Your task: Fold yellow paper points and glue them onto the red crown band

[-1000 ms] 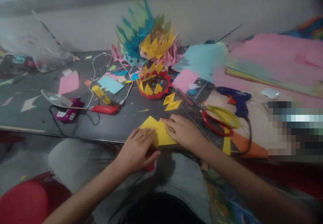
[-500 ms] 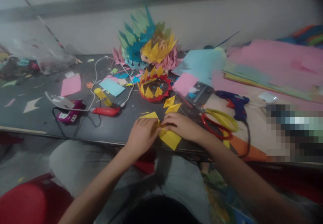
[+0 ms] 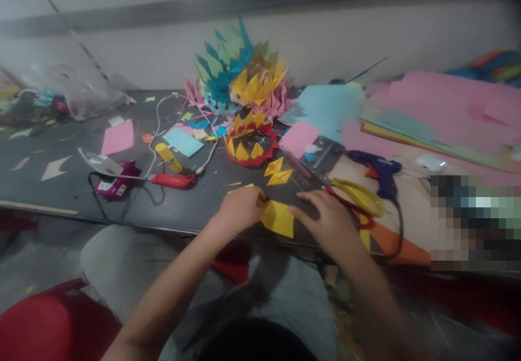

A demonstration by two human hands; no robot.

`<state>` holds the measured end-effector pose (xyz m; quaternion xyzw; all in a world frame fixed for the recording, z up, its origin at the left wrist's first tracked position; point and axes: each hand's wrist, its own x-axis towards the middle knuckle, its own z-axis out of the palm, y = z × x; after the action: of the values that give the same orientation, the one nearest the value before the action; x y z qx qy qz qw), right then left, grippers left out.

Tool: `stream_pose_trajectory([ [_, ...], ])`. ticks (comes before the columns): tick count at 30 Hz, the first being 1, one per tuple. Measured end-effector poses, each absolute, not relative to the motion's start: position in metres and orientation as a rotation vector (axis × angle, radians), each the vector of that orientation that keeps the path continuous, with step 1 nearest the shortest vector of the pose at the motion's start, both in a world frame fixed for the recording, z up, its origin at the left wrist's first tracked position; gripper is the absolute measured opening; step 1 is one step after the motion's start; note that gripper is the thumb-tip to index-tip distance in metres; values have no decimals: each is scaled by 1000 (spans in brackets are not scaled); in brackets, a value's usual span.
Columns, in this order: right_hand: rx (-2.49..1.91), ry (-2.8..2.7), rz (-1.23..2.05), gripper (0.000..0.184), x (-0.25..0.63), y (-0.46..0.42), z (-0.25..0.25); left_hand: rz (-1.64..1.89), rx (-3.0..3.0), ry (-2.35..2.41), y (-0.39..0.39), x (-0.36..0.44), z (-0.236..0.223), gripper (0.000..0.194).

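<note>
A yellow square of paper (image 3: 279,219) lies at the table's front edge between my hands. My left hand (image 3: 244,207) is closed on its upper left corner, with the fingertips partly hidden. My right hand (image 3: 325,211) is beside the paper's right edge, fingers spread, the thumb close to the sheet. Just beyond the paper lie folded yellow paper pieces (image 3: 279,172). Behind them sits a ring of red and yellow folded points (image 3: 251,160). Scissors with red and yellow handles (image 3: 358,195) rest near my right hand.
A blue glue gun (image 3: 378,168) lies on the right, with large coloured sheets (image 3: 439,106) behind it. A glue stick (image 3: 168,157), a red-handled tool (image 3: 173,181) with a white cord and a purple power socket (image 3: 116,182) are on the left. Folded-paper models (image 3: 244,73) stand against the wall.
My right hand has come off the yellow paper and moved right, its fingers opening. The yellow paper has turned and lies flatter, and my left hand stays at its left side.
</note>
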<state>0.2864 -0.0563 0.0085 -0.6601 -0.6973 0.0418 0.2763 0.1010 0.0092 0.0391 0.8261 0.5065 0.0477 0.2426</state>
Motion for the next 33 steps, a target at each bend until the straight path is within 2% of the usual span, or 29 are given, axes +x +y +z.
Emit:
stream_pose_trajectory([
  [5, -1916, -1938, -75, 35, 281, -70, -12, 140, 2363, 1241, 11, 118, 41, 30],
  [8, -1897, -1881, 2, 34, 280, -67, -14, 110, 2360, 1242, 16, 125, 41, 23],
  [11, -1813, -1699, 202, 34, 279, -68, -5, 241, 2277, 1211, 17, 124, 40, 11],
  [16, -1699, -1301, 692, 27, 268, -70, 13, 729, 1708, 1131, -3, 112, 34, 18],
  [19, -1567, -1236, 842, 25, 263, -60, 19, 775, 1544, 1133, -17, 101, 29, 20],
  [22, -1525, -1394, 947, 24, 260, -47, 23, 821, 1511, 1263, -22, 89, 25, 23],
  [27, -1732, -1813, 736, 18, 255, -33, 26, 726, 1739, 1576, -18, 77, 21, 19],
  [31, -1792, -1931, 535, 5, 250, -28, 18, 551, 1975, 1715, -17, 77, 19, 11],
  [33, -1766, -1966, 467, 5, 248, -26, 14, 532, 2079, 1736, -16, 77, 16, 8],
])
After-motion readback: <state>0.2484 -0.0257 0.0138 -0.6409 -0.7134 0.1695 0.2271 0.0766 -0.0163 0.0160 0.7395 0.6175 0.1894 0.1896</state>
